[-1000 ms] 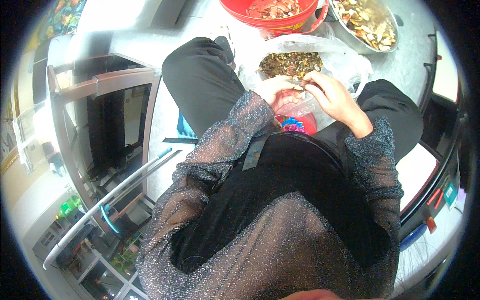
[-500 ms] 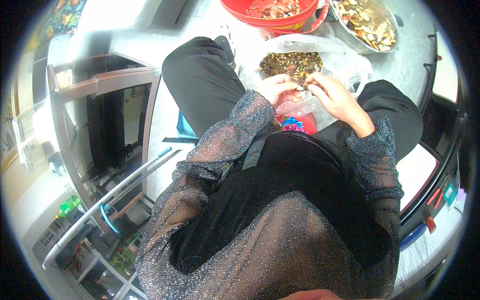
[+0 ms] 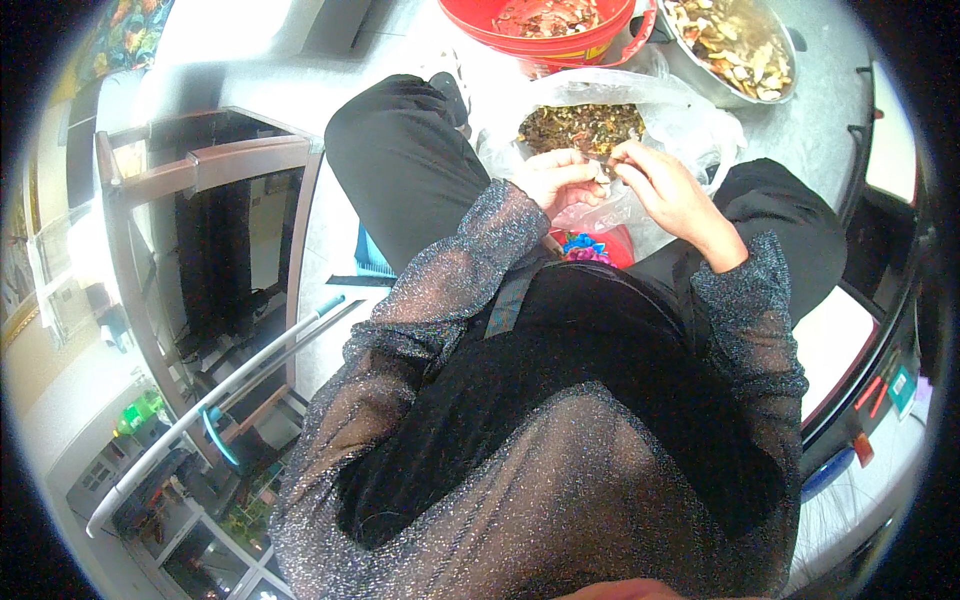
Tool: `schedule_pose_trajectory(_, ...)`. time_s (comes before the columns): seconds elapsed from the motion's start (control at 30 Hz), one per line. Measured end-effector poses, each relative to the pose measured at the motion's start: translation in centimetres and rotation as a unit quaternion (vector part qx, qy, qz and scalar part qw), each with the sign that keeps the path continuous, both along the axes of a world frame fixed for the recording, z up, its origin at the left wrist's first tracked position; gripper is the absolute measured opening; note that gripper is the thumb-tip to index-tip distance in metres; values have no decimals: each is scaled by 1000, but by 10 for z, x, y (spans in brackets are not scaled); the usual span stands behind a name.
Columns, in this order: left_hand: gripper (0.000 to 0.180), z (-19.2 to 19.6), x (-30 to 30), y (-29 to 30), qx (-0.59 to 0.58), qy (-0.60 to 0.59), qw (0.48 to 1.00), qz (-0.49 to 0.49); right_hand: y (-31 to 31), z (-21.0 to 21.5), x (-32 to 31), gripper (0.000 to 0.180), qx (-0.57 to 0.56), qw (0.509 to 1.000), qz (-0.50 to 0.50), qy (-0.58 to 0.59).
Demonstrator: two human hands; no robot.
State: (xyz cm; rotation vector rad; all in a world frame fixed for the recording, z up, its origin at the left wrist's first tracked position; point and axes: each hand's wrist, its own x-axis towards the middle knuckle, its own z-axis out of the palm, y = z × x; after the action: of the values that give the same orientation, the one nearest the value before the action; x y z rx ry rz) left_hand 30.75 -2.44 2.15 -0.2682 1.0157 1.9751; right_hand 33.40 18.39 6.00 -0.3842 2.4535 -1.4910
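Observation:
I sit with my knees apart, and a clear plastic bag (image 3: 690,115) full of dark brown husks or peelings lies between them on the floor. My left hand (image 3: 555,180) and my right hand (image 3: 670,190) meet over the near edge of the bag. Both pinch one small dark piece (image 3: 603,165) between their fingertips. A red object with a blue and pink patterned top (image 3: 588,248) sits just under my hands, near my lap. Sparkly grey sleeves cover both forearms.
A red plastic basin (image 3: 560,30) with scraps stands beyond the bag, and a metal bowl (image 3: 735,45) of pale pieces is to its right. A dark wooden chair frame (image 3: 200,170) stands at the left. A dark appliance with red buttons (image 3: 880,340) is at the right.
Both hands have moved up from my lap toward the bag's edge and come together on the small piece.

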Motion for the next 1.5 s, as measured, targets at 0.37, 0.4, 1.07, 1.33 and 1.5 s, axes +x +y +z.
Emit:
schedule_pose_trajectory(0.37, 18, 4, 1, 4, -38, 93, 995, 2, 2, 9, -2, 20, -40, 998, 1, -54)
schedule_pose_trajectory(0.4, 18, 4, 1, 4, -44, 97, 994, 8, 1, 10, -2, 19, -41, 997, 7, -63)
schedule_pose_trajectory(1.07, 17, 14, 5, 5, -120, 154, 981, -10, -4, 13, 1, 17, 0, 1000, 13, 19)
schedule_pose_trajectory(1.33, 15, 11, 4, 4, -114, 133, 985, 1, -1, 6, 0, 18, 9, 1000, 10, 10)
schedule_pose_trajectory(1.5, 17, 14, 6, 6, -132, 161, 978, 4, 4, 3, -3, 20, 16, 999, -8, -40)
